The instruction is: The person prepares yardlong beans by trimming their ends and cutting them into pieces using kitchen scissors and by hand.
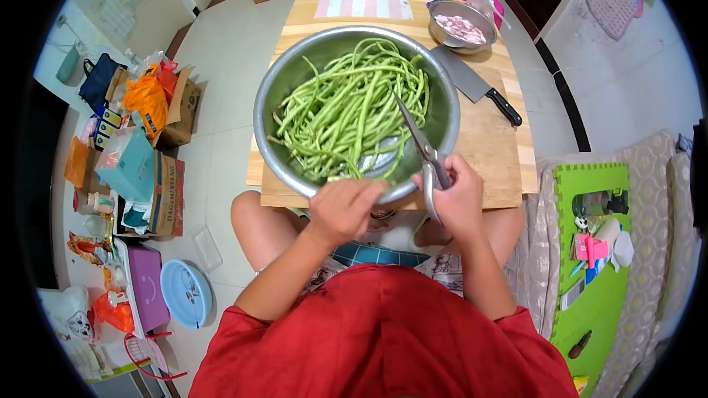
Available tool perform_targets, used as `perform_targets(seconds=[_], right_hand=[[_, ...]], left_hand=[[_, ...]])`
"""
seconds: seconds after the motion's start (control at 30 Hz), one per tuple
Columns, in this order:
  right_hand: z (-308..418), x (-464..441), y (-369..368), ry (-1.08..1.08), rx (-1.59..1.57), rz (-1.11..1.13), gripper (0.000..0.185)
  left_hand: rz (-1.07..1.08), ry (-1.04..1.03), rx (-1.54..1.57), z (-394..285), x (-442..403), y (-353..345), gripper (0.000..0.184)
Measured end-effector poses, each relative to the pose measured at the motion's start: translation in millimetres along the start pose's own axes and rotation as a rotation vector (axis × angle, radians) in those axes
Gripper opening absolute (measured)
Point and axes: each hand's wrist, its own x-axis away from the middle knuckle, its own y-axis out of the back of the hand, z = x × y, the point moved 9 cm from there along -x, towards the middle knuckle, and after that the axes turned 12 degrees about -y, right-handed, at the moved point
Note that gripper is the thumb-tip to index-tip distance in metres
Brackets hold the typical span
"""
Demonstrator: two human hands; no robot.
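A large steel bowl (264,140) sits at the front of the wooden table, heaped with long green beans (354,107). My right hand (461,195) is wrapped round the handles of a pair of scissors (422,146), whose blades point up and away over the bowl's right side. At the bowl's near rim is my left hand (345,208), its fingers bent together just below some bean ends. Whatever those fingers hold is hidden from above.
Right of the bowl lies a cleaver (478,87) on a wooden board (487,155). Behind it stands a smaller metal bowl (463,26) of raw meat pieces. A striped mat (365,3) covers the table's far edge. On the floor at left are a blue basin (186,293) and cardboard boxes (179,110).
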Motion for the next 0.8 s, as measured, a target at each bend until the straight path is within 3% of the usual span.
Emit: perform_targets(seconds=[0.23, 0.37, 0.7, 0.8], right_hand=[[32, -65, -38, 0.085, -0.004, -0.072, 0.038], [38, -79, -45, 0.027, 0.056, -0.013, 0.035], [5, -78, -43, -0.004, -0.077, 0.007, 0.041], [-9, -70, -43, -0.045, -0.269, 0.062, 0.039]], left_hand=[[-0.047, 0.073, -0.050, 93, -19, -11, 0.019], [0.002, 0.171, 0.005, 113, -20, -17, 0.016], [0.037, 0.194, 0.030, 105, -17, -18, 0.016], [0.012, 0.171, 0.025, 98, -15, -15, 0.017]])
